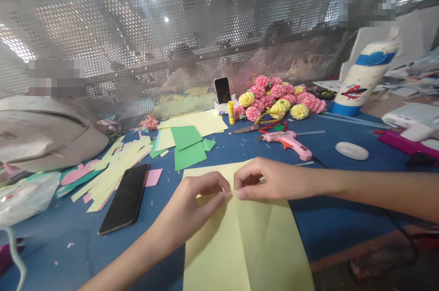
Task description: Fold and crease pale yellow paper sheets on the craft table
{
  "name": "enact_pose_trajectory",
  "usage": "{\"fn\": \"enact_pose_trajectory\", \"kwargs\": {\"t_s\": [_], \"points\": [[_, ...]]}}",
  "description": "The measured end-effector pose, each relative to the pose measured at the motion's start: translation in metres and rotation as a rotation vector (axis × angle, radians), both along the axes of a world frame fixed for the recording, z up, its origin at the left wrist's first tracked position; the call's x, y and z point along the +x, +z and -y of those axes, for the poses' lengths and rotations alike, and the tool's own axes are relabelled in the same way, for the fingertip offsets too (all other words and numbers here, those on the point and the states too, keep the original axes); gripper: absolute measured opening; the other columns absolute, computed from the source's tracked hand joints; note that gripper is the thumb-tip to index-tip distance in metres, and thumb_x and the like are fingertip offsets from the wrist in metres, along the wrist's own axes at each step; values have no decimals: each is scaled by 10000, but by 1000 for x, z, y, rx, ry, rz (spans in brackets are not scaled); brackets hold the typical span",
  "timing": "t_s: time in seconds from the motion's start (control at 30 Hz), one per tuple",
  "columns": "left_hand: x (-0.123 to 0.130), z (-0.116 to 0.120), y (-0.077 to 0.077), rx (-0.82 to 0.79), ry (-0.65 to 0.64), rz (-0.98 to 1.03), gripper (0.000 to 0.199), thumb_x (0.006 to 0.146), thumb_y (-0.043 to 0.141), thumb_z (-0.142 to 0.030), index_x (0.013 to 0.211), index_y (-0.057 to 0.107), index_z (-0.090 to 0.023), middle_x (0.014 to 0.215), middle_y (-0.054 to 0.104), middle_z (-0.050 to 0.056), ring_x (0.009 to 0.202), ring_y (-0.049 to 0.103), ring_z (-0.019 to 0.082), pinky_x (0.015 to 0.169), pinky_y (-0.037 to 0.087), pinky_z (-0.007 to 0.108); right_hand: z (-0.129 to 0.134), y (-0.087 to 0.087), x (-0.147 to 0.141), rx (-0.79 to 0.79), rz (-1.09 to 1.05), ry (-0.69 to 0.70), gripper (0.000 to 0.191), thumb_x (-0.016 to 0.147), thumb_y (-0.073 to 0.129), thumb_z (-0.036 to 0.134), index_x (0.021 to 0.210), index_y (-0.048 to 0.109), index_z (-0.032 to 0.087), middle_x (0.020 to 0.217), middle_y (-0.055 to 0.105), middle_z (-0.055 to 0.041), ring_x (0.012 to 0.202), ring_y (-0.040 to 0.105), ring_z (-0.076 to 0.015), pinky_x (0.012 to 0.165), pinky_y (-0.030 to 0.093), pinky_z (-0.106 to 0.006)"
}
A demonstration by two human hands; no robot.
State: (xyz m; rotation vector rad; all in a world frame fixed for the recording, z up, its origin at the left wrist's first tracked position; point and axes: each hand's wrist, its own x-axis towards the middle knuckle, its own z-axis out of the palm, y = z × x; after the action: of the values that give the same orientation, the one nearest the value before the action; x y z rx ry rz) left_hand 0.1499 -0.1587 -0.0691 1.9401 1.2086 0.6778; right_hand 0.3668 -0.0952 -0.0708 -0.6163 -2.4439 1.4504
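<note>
A large pale yellow sheet of paper (240, 245) lies at the front middle of the blue table, with a crease running down it. My left hand (206, 197) pinches the sheet near its upper part, thumb and fingers pressed together. Right beside it, my right hand (255, 181) pinches the same sheet, its fingertips almost touching those of the left. Beyond the sheet lie green paper pieces (190, 156) and a pink glue gun (291, 141).
A black phone (126, 199) and paper strips (120, 167) lie left. Scissors (247, 129), a glue stick (231, 113) and pink and yellow paper flowers (270, 94) stand behind. On the right are a white oval object (351, 150) and a bottle (363, 78).
</note>
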Motion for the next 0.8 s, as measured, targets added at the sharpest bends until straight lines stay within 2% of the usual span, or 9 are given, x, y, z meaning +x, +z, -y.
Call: {"fn": "enact_pose_trajectory", "kwargs": {"t_s": [0.13,0.2,0.3,0.47,0.63,0.8], "points": [[-17,-21,-22,-356,31,53,209,766,737,-335,792,647,-148,659,567,-29,585,484,101,553,353,208,-16,-24,11,-72,91,-112,307,805,715,431,824,672,128,715,593,7,626,480,-100,567,361,-219],[-26,-27,-33,-429,36,51,247,744,757,-360,732,646,-140,633,559,-22,569,477,101,546,342,213,-22,-35,17,-79,145,-174,312,785,734,436,814,673,131,640,547,31,569,422,-86,517,298,-216],[-34,-30,-46,-406,63,38,284,755,747,-368,638,623,-141,620,554,-11,576,471,104,545,333,216,-26,-49,22,-115,168,-242,298,767,755,425,790,667,142,575,492,58,531,362,-76,497,229,-220],[-35,-30,-54,-394,74,56,292,757,738,-349,596,608,-144,619,549,-14,588,465,100,538,335,205,-24,-60,21,-152,132,-294,286,777,750,420,754,654,152,671,626,5,624,510,-116,568,334,-230],[-35,-32,-57,-385,80,57,287,754,752,-370,615,644,-143,632,585,-5,596,487,108,539,349,209,-20,-63,22,-137,127,-303,291,796,731,431,747,637,159,649,616,8,606,489,-116,552,313,-238],[-37,-31,-59,-356,81,44,311,751,764,-394,610,650,-141,615,561,-11,580,442,98,526,312,209,-17,-61,23,-146,102,-297,317,799,727,448,736,612,160,605,545,32,570,415,-98,526,276,-235]]}}
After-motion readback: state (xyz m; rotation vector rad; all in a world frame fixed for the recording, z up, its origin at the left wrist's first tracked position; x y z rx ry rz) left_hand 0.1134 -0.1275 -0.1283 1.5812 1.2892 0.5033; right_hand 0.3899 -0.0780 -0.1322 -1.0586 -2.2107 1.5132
